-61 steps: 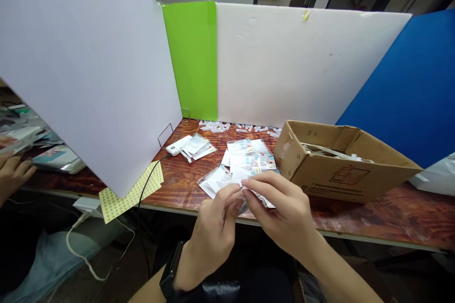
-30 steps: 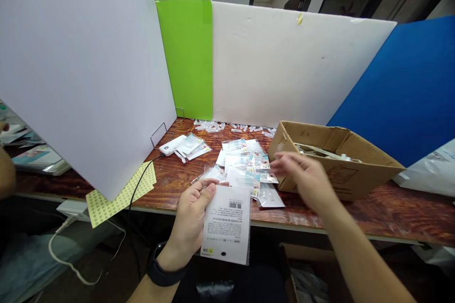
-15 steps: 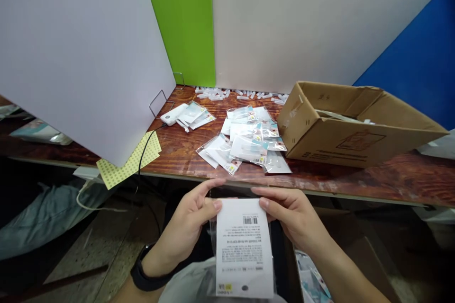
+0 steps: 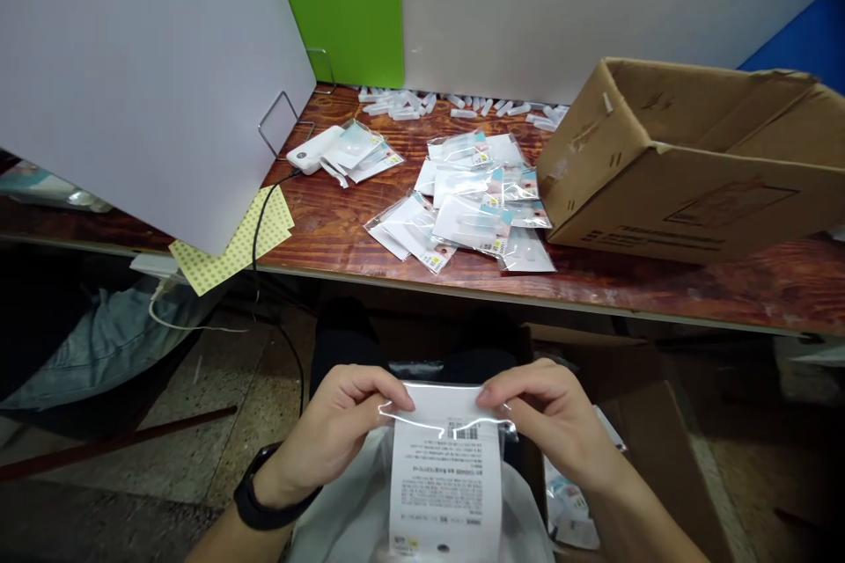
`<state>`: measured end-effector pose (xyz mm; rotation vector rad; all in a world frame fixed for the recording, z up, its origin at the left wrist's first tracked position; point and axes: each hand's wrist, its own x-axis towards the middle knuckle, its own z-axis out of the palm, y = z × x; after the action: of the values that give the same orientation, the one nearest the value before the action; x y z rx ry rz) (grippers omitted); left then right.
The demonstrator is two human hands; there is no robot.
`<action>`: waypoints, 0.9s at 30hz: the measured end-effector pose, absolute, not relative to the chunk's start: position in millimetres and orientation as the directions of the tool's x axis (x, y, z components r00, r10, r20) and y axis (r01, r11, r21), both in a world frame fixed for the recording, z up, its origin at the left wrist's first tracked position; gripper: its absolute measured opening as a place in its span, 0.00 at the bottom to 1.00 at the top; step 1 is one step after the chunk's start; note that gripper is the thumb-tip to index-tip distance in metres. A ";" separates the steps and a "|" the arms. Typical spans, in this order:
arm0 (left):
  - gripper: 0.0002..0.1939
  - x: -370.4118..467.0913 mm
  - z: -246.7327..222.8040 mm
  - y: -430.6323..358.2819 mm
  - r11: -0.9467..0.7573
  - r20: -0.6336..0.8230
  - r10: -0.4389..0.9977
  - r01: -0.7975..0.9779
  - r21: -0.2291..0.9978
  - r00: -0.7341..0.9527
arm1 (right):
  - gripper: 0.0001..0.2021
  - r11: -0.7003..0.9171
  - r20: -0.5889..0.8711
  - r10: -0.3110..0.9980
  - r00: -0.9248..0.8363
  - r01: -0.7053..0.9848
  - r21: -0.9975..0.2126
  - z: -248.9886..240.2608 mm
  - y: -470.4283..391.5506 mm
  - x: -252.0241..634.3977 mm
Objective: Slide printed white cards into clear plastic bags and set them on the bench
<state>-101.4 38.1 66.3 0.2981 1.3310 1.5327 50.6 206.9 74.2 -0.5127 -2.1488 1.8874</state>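
Over my lap I hold a clear plastic sleeve with a printed white card (image 4: 445,484) inside, its barcode and text upside down to me. My left hand (image 4: 356,422) pinches the sleeve's upper left corner between thumb and fingers. At the upper right corner my right hand (image 4: 551,418) pinches it the same way. The clear flap lies folded down over the top of the card, with a bright shine along its edge. Beyond my hands, a pile of similar packets (image 4: 472,220) rests on the wooden table (image 4: 317,237).
An open cardboard box (image 4: 687,193) stands on the table at right. Small white tubes (image 4: 402,106) line the back panel. At left are a white power bank (image 4: 315,149) with a cable, yellow dotted sticker sheets (image 4: 244,233) and a white divider (image 4: 165,62). More packets (image 4: 568,501) lie low at right.
The clear flap, which stood up behind the card, is now folded down over its top edge. Both hands have shifted their fingers onto the fold, and the view has tilted downward.
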 end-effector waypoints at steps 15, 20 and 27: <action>0.04 -93.8 59.0 30.5 0.202 -0.397 0.803 -0.425 0.882 -0.443 | 0.03 -0.099 -0.228 0.466 -0.855 0.205 -0.974 60.3 190.9 47.7; 0.10 -95.8 52.3 28.4 0.141 -0.382 0.864 -0.571 0.808 -0.328 | 0.04 -0.352 -0.315 0.331 -0.890 0.194 -0.916 39.4 203.1 51.3; 0.15 -87.3 60.0 33.6 0.222 -0.287 0.860 -0.198 0.955 -0.423 | 0.19 -0.049 -0.282 0.608 -0.742 0.319 -0.946 49.8 181.1 27.9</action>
<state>-87.3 33.6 60.0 0.6481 1.5358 1.3861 27.9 181.1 49.8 -1.0002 -1.9955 1.8746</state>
